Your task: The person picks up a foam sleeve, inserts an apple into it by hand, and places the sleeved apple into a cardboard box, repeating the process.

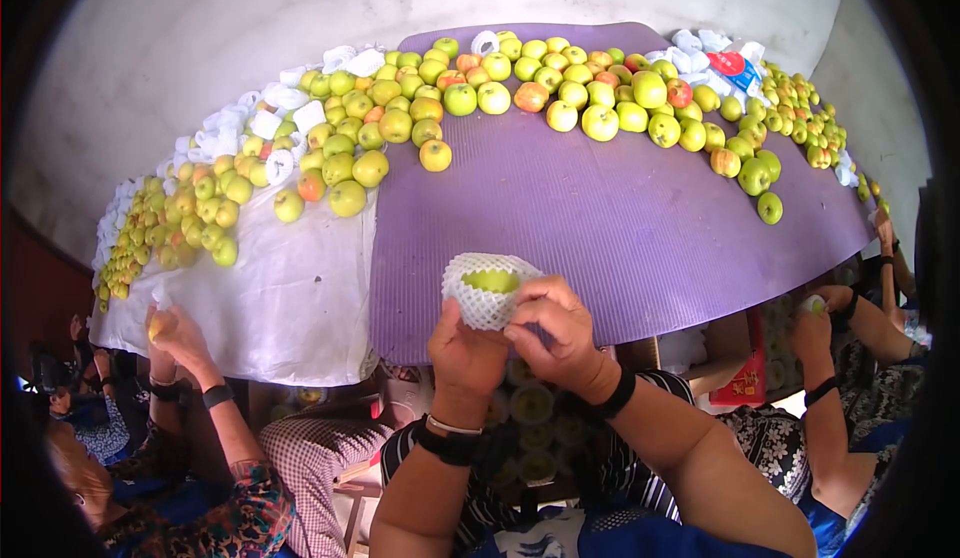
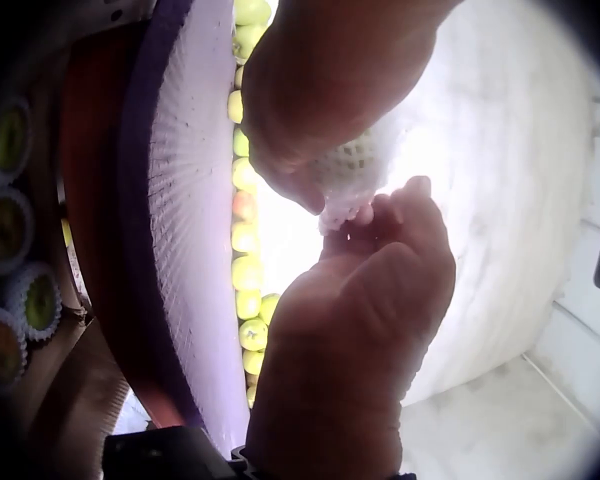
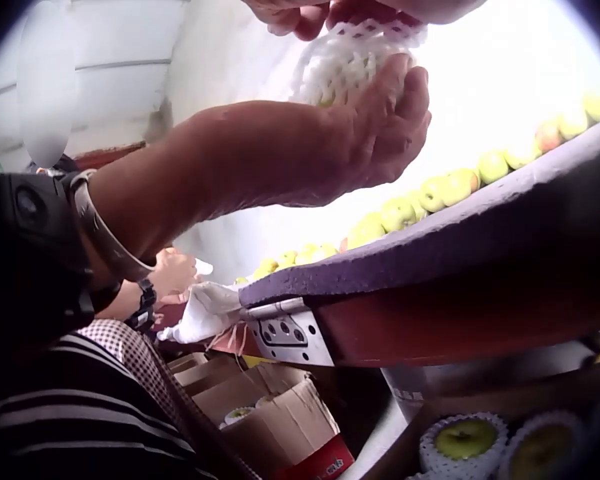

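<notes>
Green apple (image 1: 491,280), round and smooth-skinned, sits inside a white foam mesh sleeve (image 1: 480,303) with a soft, netted, diamond-pattern texture, held up just at the near edge of the purple ribbed foam mat (image 1: 620,228). The sleeve's open mouth points upward and slightly away from the person, so the top of the apple shows through the opening; the sleeve's long axis runs roughly upright. The left hand (image 1: 465,348) cups the sleeve from below and the side, its fingers (image 3: 405,95) curled round the netting. The right hand (image 1: 560,333) pinches the sleeve's rim at the other side, its fingers clenched on the foam.

Below the counter's edge, a box (image 3: 500,440) holds more green apples already wrapped in white foam sleeves, standing side by side with their open ends up. Cardboard cartons (image 3: 270,410) stand nearer the person's striped clothing.

Farther off, the mat and a white cloth (image 1: 290,288) cover the counter, and across their far side lies a long heap of loose yellow-green and reddish apples (image 1: 560,88). Empty white foam sleeves (image 1: 270,118) lie scattered along the heap's far edge. Other people's hands (image 1: 175,343) work at both sides of the counter.
</notes>
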`<state>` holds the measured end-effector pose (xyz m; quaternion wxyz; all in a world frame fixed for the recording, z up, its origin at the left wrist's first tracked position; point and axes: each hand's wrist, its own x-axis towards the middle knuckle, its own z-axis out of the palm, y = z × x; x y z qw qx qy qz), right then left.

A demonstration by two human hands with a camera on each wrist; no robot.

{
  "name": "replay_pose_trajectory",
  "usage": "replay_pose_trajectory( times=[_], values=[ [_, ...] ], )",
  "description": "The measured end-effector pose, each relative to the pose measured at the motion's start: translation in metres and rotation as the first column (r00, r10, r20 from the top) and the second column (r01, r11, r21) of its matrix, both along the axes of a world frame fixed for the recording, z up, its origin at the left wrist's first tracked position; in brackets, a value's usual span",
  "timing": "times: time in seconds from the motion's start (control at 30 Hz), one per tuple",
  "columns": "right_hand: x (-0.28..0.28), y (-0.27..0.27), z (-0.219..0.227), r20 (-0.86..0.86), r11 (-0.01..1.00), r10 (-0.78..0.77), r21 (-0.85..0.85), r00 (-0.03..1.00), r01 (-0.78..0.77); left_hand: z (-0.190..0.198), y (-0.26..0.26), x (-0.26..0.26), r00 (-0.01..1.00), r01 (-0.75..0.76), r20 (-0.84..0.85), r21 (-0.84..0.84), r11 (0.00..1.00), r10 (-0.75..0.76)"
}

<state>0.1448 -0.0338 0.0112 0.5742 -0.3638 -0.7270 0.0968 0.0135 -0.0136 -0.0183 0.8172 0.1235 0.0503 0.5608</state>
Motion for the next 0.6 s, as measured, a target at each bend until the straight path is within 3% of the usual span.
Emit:
replay_pose_trajectory(
  times=[0.07,0.2,0.23,0.3,0.43,0.6],
  values=[
    [0.000,-0.001,0.001,-0.203,0.983,-0.092,-0.175,0.975,0.056,0.003,0.000,0.001,0.998,0.022,0.056,-0.004,1.000,-0.022],
    [0.008,0.006,0.007,-0.122,0.960,-0.257,-0.144,0.959,0.240,0.005,0.000,0.001,1.000,0.001,-0.026,-0.033,0.999,-0.002],
    [0.009,0.008,0.008,-0.121,0.960,-0.259,-0.144,0.958,0.241,0.005,0.000,0.001,0.998,0.000,-0.063,-0.025,1.000,-0.001],
    [0.012,0.011,0.008,0.037,0.976,-0.209,-0.056,0.977,0.211,0.005,0.000,0.002,0.993,-0.008,-0.118,-0.015,1.000,0.006],
    [0.013,0.014,-0.004,0.029,0.977,-0.192,-0.089,0.981,0.194,0.005,-0.002,0.007,0.949,-0.069,-0.308,0.020,0.997,0.072],
    [0.018,0.017,-0.003,0.010,0.973,-0.172,-0.157,0.985,0.172,0.012,-0.004,0.008,0.917,-0.038,-0.394,0.078,0.996,0.066]
  ],
)
